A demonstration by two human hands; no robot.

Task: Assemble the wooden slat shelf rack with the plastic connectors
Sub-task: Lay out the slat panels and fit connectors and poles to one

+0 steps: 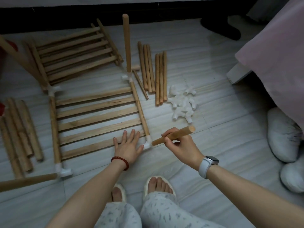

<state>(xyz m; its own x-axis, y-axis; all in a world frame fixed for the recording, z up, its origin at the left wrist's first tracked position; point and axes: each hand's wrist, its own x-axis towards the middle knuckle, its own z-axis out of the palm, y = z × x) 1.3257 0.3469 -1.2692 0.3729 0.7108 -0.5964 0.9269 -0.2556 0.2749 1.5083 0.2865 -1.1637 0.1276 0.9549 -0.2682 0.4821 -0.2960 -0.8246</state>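
Right hand (178, 143) has a clenched grip round a wooden dowel (173, 135), fingers curled over it near the middle. The dowel runs tilted; its lower end points at the white plastic corner connector (147, 144) just left of the grip, very close to its opening, though contact cannot be told. The other end sticks out up and right of the grip.

Left hand (129, 144) is released, fingers straight and spread, palm pressing flat on the nearest slats of the slat panel (98, 117), thumb beside the connector. The slat panel lies flat on the floor (222, 122), stretching left and away from both hands, with connectors on its corners. An upright dowel (127, 43) stands in the far right corner connector (126, 78).

Second slat panel (75, 51) lies further off, beyond the first. Loose dowels (153, 71) lie above the right-hand grip, and a pile of white connectors (183, 104) sits just above that grip. More dowels (19, 134) lie far left of the left hand.

Red bead bracelet (120, 162) on the left wrist, white watch (208, 164) on the right. White shoes (283, 134) far right of the grip, beside a pink bed cover (276, 55).
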